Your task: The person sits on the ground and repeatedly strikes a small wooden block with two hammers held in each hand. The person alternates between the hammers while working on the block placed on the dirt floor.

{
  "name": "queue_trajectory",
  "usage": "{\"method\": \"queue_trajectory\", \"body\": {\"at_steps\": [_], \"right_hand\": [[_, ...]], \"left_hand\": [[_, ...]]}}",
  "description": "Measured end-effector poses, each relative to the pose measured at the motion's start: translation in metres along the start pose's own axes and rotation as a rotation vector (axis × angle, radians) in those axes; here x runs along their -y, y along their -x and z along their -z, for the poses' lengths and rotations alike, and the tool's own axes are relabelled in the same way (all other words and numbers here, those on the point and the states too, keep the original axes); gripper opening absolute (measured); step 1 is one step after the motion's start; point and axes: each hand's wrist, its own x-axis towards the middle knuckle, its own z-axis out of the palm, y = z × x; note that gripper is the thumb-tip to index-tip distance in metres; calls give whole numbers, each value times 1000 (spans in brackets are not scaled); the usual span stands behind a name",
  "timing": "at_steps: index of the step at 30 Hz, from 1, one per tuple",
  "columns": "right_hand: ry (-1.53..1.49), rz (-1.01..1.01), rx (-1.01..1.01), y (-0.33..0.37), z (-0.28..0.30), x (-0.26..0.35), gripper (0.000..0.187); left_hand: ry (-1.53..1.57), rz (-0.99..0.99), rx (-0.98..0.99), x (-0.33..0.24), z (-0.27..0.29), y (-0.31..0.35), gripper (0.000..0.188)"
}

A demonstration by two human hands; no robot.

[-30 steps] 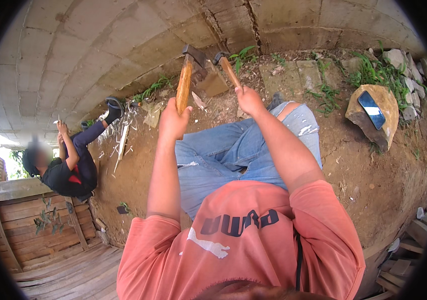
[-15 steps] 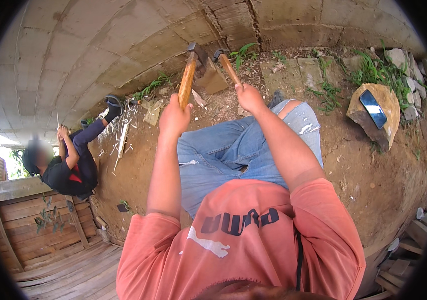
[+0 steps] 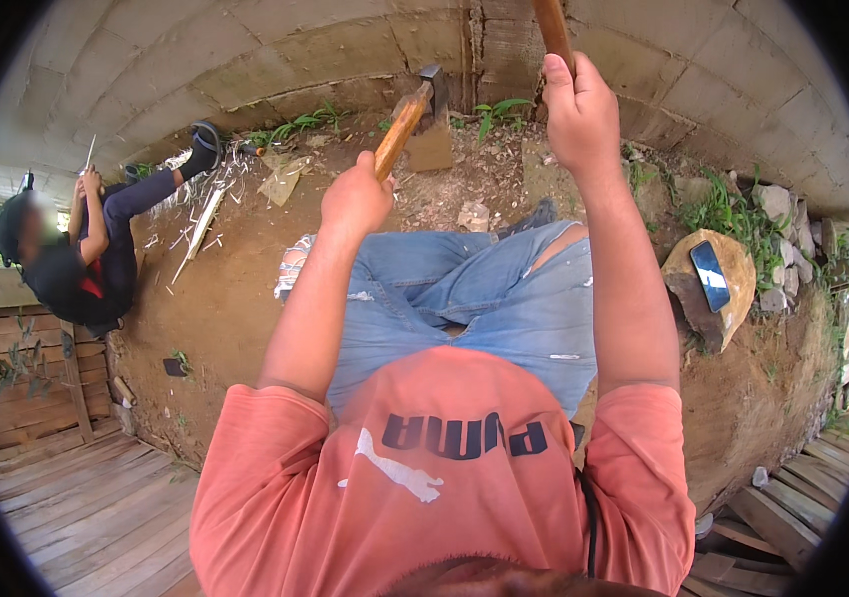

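My left hand (image 3: 355,196) grips the wooden handle of a hammer (image 3: 406,117) whose dark metal head rests against a flat stone (image 3: 431,147) on the dirt ahead of my knees. My right hand (image 3: 580,111) is raised higher and is closed around a second wooden handle (image 3: 551,28) that runs up out of the picture; its head is hidden. Below the arms are my blue jeans (image 3: 489,298) and salmon shirt.
A person in dark clothes (image 3: 81,254) sits on the dirt at the left with a thin blade, cut sticks beside them. A phone (image 3: 710,275) lies on a wood stump (image 3: 713,298) at the right. Concrete block wall behind, wooden planks (image 3: 86,507) at the lower left.
My right hand has lifted its handle upward so the tool's head has left the picture. My left hand has stayed on the hammer by the stone. The view has tilted down and closer.
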Motion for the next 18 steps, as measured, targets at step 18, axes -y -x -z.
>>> {"method": "queue_trajectory", "body": {"at_steps": [18], "right_hand": [[430,0,218,20,-22,-27,43]], "left_hand": [[66,-30,-27,8,-3,-9,33]]}}
